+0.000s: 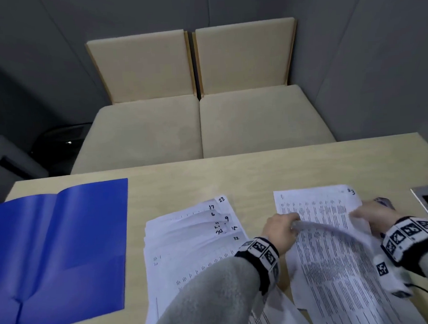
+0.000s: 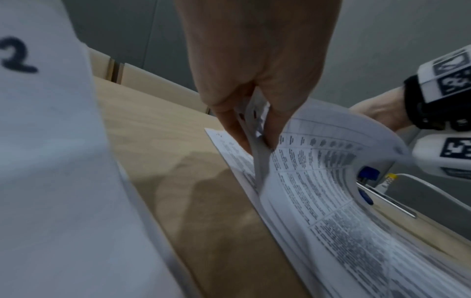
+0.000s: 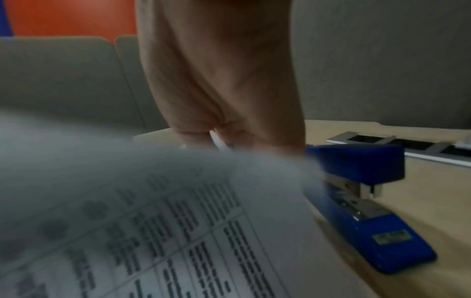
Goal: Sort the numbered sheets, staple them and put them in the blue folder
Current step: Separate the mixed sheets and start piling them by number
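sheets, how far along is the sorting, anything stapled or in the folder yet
Early. Done: a second pile is started, its flat sheet marked 3. In hand: the left hand and right hand pinch a bowed sheet over it. Left: the fanned stack showing 23, 17, 9, 12 is unsorted, the stapler sits unused, and the open blue folder holds no sheets.

Light: dim, cool, even; no glare.
Shadows: soft, dark patch on the table (image 2: 203, 191) beneath the left hand (image 2: 257, 60).
Head view: wide-angle bend at edges; lifted sheet (image 1: 335, 232) smeared.
Left wrist view: near paper (image 2: 51, 161) out of focus.
Right wrist view: heavy blur on sheet; stapler (image 3: 367, 203) soft, noisy.
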